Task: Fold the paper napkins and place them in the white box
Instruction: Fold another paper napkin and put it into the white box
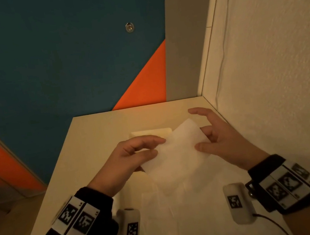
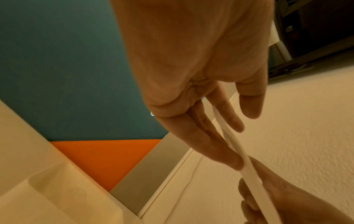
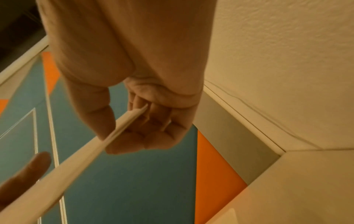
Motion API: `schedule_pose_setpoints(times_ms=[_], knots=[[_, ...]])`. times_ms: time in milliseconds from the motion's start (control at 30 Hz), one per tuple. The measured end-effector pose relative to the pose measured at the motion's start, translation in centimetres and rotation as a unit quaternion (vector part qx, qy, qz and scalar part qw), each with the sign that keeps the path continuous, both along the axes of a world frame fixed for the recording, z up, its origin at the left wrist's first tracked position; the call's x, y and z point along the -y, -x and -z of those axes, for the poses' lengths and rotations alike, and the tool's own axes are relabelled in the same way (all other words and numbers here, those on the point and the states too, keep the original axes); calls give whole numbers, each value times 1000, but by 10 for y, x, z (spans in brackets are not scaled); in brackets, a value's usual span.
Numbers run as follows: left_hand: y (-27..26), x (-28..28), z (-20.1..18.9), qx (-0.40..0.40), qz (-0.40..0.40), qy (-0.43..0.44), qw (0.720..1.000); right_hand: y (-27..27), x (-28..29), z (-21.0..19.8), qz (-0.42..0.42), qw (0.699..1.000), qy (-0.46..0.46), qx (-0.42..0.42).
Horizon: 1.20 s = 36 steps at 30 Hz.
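- Hands, two: your left hand (image 1: 135,154) pinches the left edge of one napkin (image 1: 174,148) between thumb and fingers; your right hand (image 1: 217,138) grips the right edge with thumb on top, the index finger raised free above it.
- Napkins: one held in the air at frame centre of the head view, tilted; it shows edge-on as a thin strip in the left wrist view (image 2: 247,163) and the right wrist view (image 3: 76,163). More white napkin sheets (image 1: 193,211) lie spread at lower centre; you cannot count them, as they overlap.
- Box, one: the white box (image 1: 148,133) sits just above the held napkin, mostly hidden; its contents are not visible.
- Table (image 1: 93,138): left edge runs diagonally at lower left; bare surface lies left of the box.
- Wall (image 1: 274,80): closes off the right side, meeting the table's right edge.
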<state>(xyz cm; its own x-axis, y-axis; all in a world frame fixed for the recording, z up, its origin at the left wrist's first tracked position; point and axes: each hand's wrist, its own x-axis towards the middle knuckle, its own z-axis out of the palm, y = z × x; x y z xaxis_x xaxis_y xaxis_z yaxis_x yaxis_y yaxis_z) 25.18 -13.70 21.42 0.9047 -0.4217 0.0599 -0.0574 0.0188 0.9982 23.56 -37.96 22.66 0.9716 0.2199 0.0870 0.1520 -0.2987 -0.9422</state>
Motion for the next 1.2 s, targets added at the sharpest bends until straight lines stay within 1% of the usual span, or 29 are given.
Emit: schedule_pose_setpoints(times_ms=[67, 133, 233, 300, 367, 433, 533, 600, 667, 733, 800, 867, 900, 1000, 1200], knots=[[1, 2, -2, 10, 37, -48, 998, -4, -1, -7, -32, 999, 39, 3], [2, 7, -1, 5, 62, -78, 995, -9, -6, -11, -70, 995, 73, 6], [3, 12, 7, -25, 56, -62, 996, -16, -13, -8, -111, 989, 99, -1], [4, 13, 14, -33, 31, -54, 998, -20, -17, 1, -108, 989, 99, -8], [3, 8, 23, -52, -15, -44, 998, -25, -18, 13, -68, 993, 93, -11], [2, -2, 34, -70, -79, -38, 994, -31, -14, 31, 7, 994, 110, -6], [3, -27, 57, -76, -163, -61, 982, -36, 2, 68, 121, 981, 145, -36], [6, -48, 78, -92, -202, -88, 971, -33, 13, 98, 154, 969, 187, -58], [8, -68, 101, -103, -239, -142, 955, -25, 17, 124, 131, 955, 248, -92], [10, -85, 121, -115, -262, -203, 936, -14, 13, 144, 71, 941, 306, -124], [12, -99, 137, -135, -264, -248, 922, -4, 6, 159, 16, 917, 378, -124], [15, -110, 149, -160, -262, -278, 910, 4, -1, 170, -16, 890, 443, -110], [16, -114, 154, -170, -259, -294, 904, 6, -4, 174, -25, 881, 460, -110], [18, -121, 163, -178, -247, -334, 892, 10, -7, 184, -33, 868, 482, -117], [19, -124, 167, -160, -236, -364, 887, 12, -7, 193, -17, 863, 493, -108]])
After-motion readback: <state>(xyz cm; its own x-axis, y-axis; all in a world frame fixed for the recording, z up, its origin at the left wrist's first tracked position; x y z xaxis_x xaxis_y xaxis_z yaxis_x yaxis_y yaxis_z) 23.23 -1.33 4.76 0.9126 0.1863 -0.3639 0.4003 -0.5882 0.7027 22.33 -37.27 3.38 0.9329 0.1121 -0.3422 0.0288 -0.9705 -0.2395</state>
